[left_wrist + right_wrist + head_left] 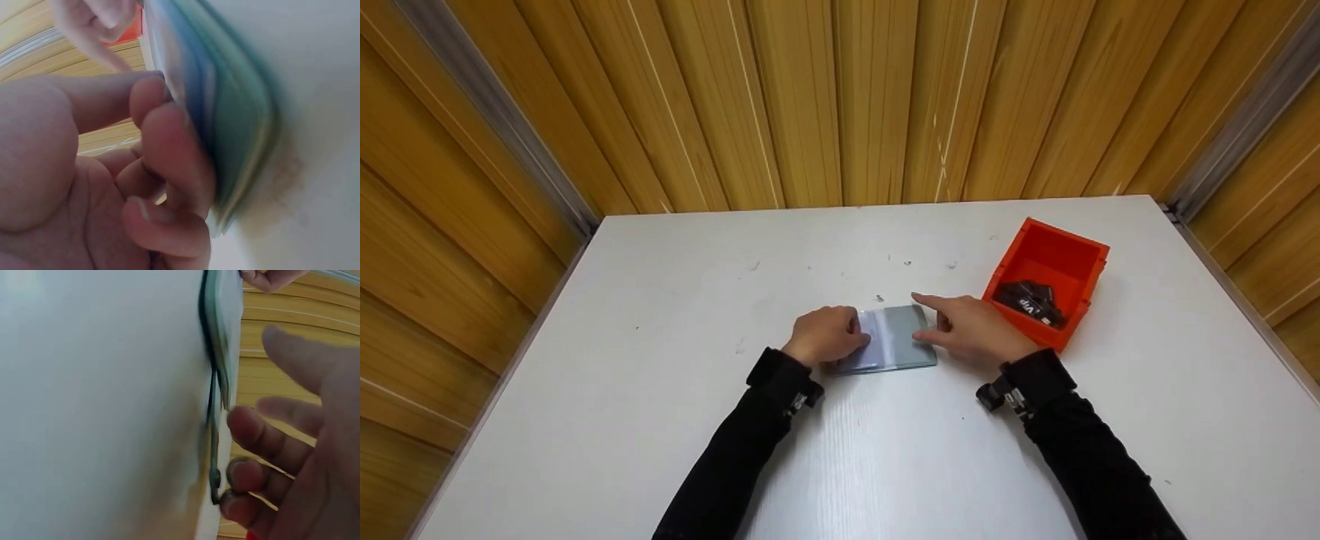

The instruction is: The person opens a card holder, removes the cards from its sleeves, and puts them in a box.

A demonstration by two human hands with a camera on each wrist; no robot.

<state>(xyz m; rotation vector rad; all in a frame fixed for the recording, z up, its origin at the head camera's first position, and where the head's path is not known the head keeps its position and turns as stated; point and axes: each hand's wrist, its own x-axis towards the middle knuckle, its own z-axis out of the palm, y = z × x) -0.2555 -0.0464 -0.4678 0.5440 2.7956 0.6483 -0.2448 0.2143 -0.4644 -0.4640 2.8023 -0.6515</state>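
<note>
A pale green card holder (910,341) with clear plastic sleeves lies open on the white table. My left hand (826,335) is at its left part; in the left wrist view thumb and index finger (163,135) pinch the edge of a clear sleeve above the green cover (242,129). At the right edge is my right hand (975,330), its thumb and index finger spread apart. In the right wrist view the fingertips (244,424) are beside the cover's slightly raised edge (214,439); whether they touch it I cannot tell.
An orange-red bin (1057,259) stands tilted in my view just beyond the right hand. Several dark cards (1030,301), one with "Vip" lettering, lie inside it. Wood-patterned walls (877,105) enclose the table (697,285) at the back and sides.
</note>
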